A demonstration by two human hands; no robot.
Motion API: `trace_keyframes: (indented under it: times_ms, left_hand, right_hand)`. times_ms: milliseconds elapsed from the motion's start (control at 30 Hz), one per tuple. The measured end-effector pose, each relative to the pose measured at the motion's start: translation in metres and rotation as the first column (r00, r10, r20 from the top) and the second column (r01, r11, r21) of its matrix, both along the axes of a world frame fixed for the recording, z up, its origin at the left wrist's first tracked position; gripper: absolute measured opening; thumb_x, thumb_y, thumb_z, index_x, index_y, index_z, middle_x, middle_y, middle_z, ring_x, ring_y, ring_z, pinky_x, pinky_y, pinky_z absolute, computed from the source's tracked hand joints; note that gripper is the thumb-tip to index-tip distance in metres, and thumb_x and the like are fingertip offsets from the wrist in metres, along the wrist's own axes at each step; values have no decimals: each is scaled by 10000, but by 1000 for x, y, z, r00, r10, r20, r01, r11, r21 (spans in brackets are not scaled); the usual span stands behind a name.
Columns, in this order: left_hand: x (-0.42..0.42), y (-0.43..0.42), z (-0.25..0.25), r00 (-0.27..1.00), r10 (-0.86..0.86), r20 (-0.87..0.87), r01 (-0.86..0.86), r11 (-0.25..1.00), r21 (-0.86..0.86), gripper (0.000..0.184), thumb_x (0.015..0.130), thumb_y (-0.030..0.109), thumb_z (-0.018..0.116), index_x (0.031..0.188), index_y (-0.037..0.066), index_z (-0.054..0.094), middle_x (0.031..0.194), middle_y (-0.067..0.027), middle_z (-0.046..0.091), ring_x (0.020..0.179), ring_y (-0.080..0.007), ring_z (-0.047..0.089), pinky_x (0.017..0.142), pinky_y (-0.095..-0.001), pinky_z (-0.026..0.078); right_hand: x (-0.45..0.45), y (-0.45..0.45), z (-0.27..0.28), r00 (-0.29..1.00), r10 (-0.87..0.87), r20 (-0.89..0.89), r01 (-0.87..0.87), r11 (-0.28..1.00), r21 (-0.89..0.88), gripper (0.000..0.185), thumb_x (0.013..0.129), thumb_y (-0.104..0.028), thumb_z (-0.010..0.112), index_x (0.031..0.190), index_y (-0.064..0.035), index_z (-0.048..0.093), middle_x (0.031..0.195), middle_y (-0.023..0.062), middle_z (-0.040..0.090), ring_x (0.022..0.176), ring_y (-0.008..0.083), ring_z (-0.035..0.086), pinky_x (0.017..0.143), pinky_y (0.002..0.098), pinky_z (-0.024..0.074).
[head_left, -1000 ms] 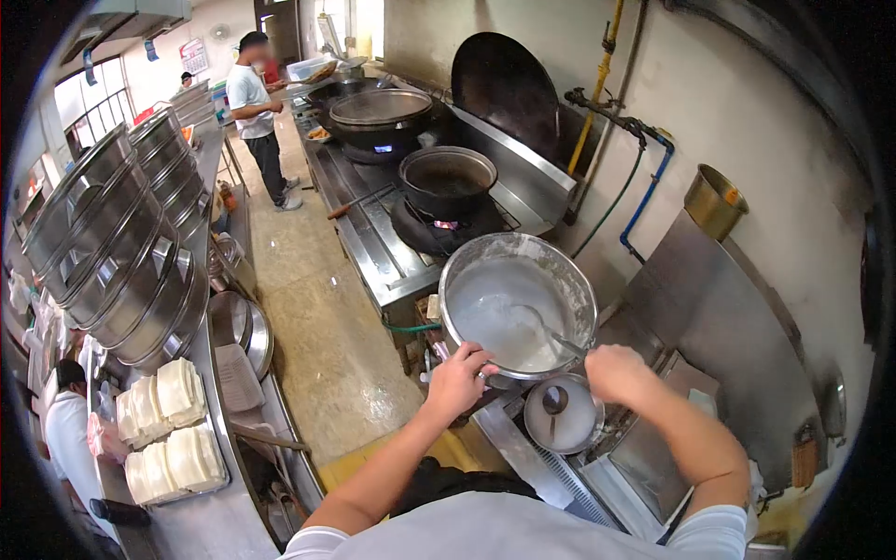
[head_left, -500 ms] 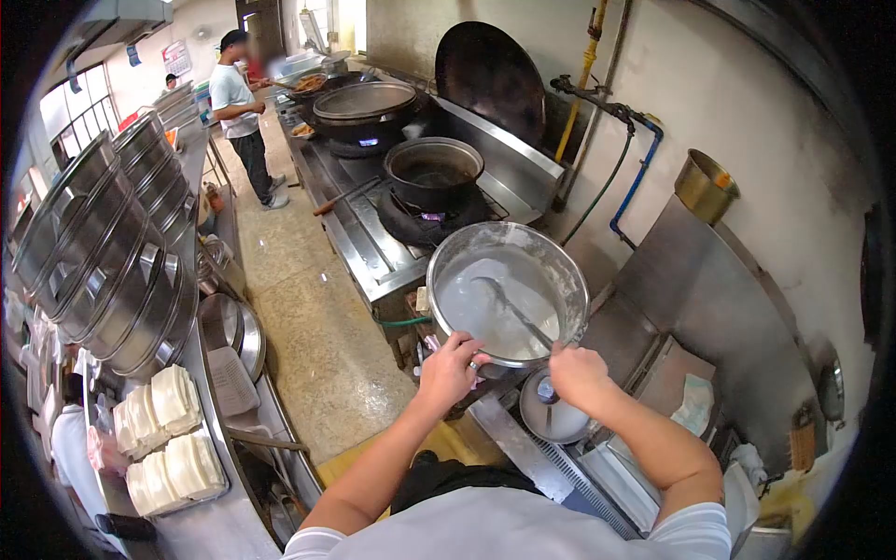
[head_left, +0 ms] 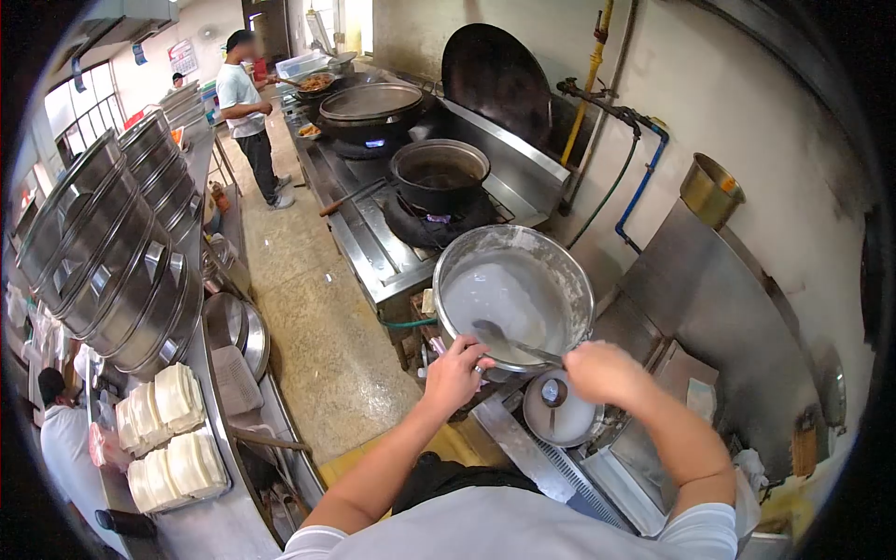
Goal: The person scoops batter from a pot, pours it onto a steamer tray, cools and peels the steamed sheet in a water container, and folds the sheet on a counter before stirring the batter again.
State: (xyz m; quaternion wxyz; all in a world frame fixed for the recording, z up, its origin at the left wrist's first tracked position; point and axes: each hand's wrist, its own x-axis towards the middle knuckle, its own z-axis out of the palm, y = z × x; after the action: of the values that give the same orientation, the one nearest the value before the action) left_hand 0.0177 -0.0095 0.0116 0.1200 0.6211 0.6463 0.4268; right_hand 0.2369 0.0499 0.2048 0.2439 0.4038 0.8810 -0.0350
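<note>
A large round metal bowl (head_left: 577,322) with whitish liquid inside stands in front of me, below the black pot on the stove. My left hand (head_left: 457,372) grips its near left rim, a ring on one finger. The fingers of my right hand (head_left: 602,372) are wrapped round the handle of a metal ladle (head_left: 515,342), at the bowl's near right rim. The ladle's head lies at the liquid's surface, near the left hand. Under the right hand is a smaller bowl (head_left: 567,422) of whitish liquid with a second ladle in it.
A black pot (head_left: 439,175) and a covered wok (head_left: 371,103) sit on the stove. Stacked steamers (head_left: 103,252) and white folded pieces (head_left: 177,471) stand on the left counter. One person (head_left: 245,107) is at the stove's far end, another (head_left: 70,448) at lower left.
The right hand has swept the ladle through the liquid; its head has moved from the middle of the bowl to the near side. The left hand stays at the rim. The view has shifted slightly.
</note>
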Motion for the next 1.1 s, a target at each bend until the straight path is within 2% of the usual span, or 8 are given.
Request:
trace_keyframes:
  times_ms: [200, 300, 433, 567, 700, 800, 967, 1100]
  left_hand:
    - [-4, 2, -3, 1000, -2, -16, 2, 999, 40, 230, 916, 283, 740, 1097, 142, 751, 1161, -45, 670, 924, -327, 718, 759, -452, 581]
    - [-3, 0, 0, 1000, -6, -15, 6, 1000, 14, 211, 914, 251, 746, 1092, 138, 756, 1161, -52, 674, 948, -316, 714, 790, -434, 581]
    - [-2, 0, 2, 1000, -18, -20, 18, 1000, 0, 204, 913, 229, 746, 1095, 136, 757, 1166, -59, 675, 958, -314, 713, 800, -425, 583]
    - [-3, 0, 0, 1000, -21, -10, 21, 1000, 2, 206, 918, 237, 741, 1097, 137, 757, 1175, -63, 673, 952, -317, 712, 798, -430, 581]
    - [-2, 0, 2, 1000, -9, 3, 9, 1000, -1, 211, 920, 244, 740, 1099, 133, 755, 1185, -64, 671, 968, -317, 709, 809, -434, 578]
    - [-5, 1, 3, 1000, 0, -9, 1, 1000, 13, 217, 919, 254, 743, 1097, 132, 754, 1183, -65, 671, 974, -318, 709, 809, -434, 578]
    - [-8, 2, -1, 999, -14, -39, 16, 999, 35, 221, 918, 271, 744, 1096, 140, 752, 1164, -52, 671, 936, -321, 716, 766, -444, 585]
    - [-3, 3, -1, 999, -2, -37, 4, 999, 46, 224, 914, 273, 749, 1096, 143, 755, 1161, -50, 672, 933, -311, 717, 759, -438, 583]
  right_hand:
    - [10, -1, -89, 989, -16, -147, 55, 962, 266, 360, 868, -120, 624, 1153, 98, 647, 937, 277, 734, 903, 378, 761, 786, 457, 624]
    - [25, 10, -90, 994, -52, -92, 79, 946, 313, 290, 873, -118, 619, 1091, 53, 707, 952, 245, 745, 915, 368, 761, 787, 457, 626]
    - [29, 17, -26, 999, -31, 29, 27, 991, 130, 191, 857, -118, 633, 930, -29, 785, 998, 206, 761, 963, 372, 751, 832, 471, 611]
    - [11, 11, 19, 994, -37, 98, 37, 999, 4, 208, 847, -93, 622, 956, -3, 775, 998, 225, 754, 978, 382, 742, 854, 466, 599]
    - [-2, -4, -7, 999, 15, -44, -16, 1000, -14, 213, 858, -87, 614, 972, 33, 748, 939, 244, 750, 957, 385, 748, 822, 469, 612]
    - [1, -6, -62, 982, 26, -187, 6, 986, 166, 237, 865, -94, 616, 1006, 77, 700, 882, 269, 739, 931, 378, 758, 755, 465, 626]
    - [17, 11, -78, 995, -41, -86, 61, 969, 241, 235, 869, -121, 626, 1018, 35, 722, 992, 238, 750, 940, 359, 762, 769, 448, 629]
    - [18, 11, -18, 995, -29, 92, 19, 994, 109, 206, 855, -108, 634, 978, -30, 779, 1042, 205, 759, 977, 366, 752, 849, 462, 608]
